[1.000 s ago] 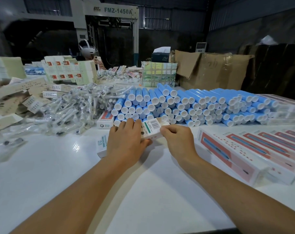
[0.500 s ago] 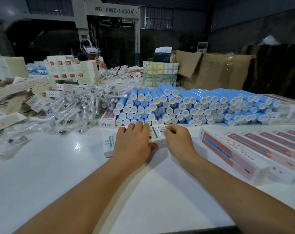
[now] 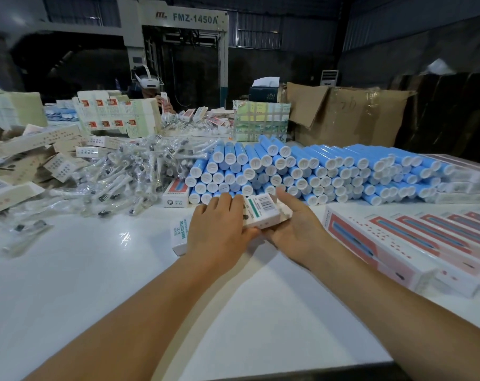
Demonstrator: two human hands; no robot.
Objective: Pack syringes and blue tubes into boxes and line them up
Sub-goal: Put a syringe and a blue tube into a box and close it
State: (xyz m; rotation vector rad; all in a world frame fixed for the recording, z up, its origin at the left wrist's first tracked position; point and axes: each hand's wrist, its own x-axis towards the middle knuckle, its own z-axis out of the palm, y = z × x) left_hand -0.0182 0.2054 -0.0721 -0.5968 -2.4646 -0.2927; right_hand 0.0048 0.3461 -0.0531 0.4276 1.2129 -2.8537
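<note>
The box (image 3: 262,213) — white, with a green stripe and a barcode on its end — is tilted up off the tabletop (image 3: 96,270), near its middle. Blue tubes (image 3: 316,171) with white caps lie stacked in a long bank towards the far edge. Left of them, bagged syringes (image 3: 118,174) in a loose heap. Packed boxes (image 3: 414,243) — pink and white — line the right edge, side by side.

Factory packing floor, prob. a warehouse: big FMZ-1450A machine (image 3: 178,28) at back, corrugated walls, cardboard cartons (image 3: 349,116), tabletop (image 3: 96,270) w/ bulk blue tubes (image 3: 316,171) & boxes (image 3: 414,243).
</note>
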